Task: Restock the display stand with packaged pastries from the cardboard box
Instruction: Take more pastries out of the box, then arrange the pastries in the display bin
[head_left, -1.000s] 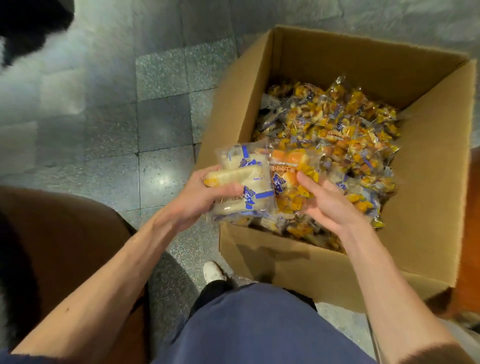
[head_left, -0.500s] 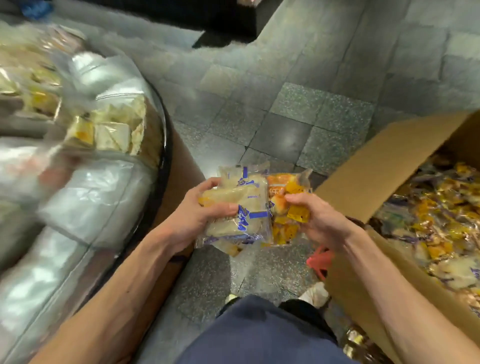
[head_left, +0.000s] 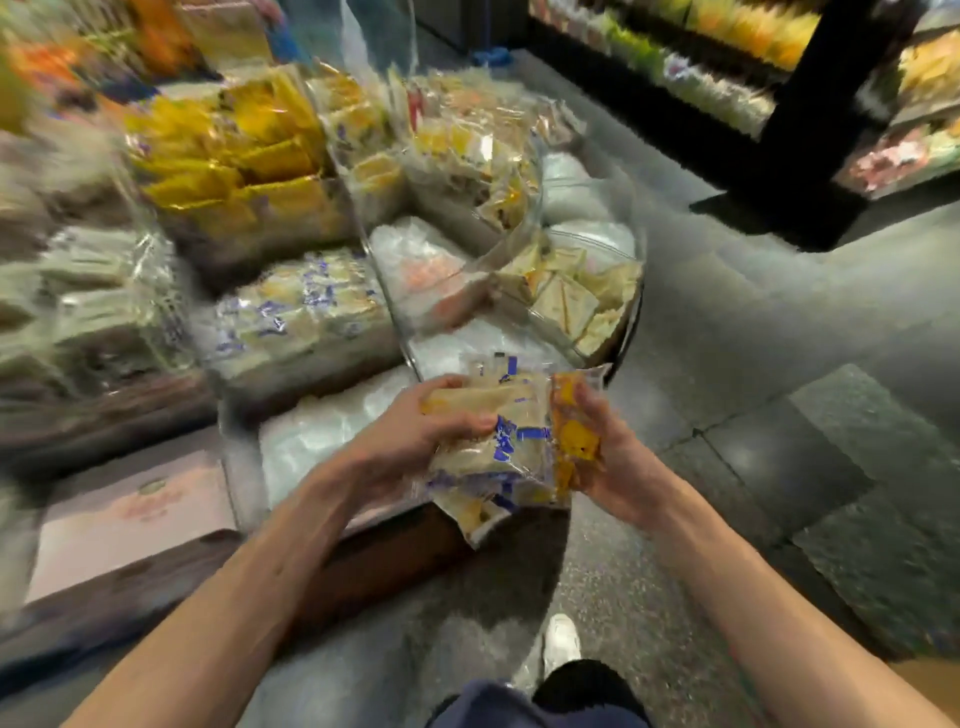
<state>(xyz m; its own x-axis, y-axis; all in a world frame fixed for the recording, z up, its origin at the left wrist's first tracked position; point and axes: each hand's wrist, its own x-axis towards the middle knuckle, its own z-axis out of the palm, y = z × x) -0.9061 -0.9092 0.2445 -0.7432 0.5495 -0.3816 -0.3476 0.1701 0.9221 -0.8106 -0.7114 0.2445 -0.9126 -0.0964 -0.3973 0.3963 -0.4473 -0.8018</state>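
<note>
Swung over from the cardboard box, now out of view, the packaged pastries (head_left: 511, 441) hang above the display stand's (head_left: 626, 338) near edge. The left hand (head_left: 415, 436) curls its fingers round the blue-printed packs, and the right hand (head_left: 613, 462) grips the orange ones. Dropping them into a compartment likely comes next.

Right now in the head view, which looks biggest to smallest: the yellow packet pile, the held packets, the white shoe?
1. yellow packet pile
2. held packets
3. white shoe
The held packets sit nearest the camera, which flatters them; the shoe is partly hidden.
</note>
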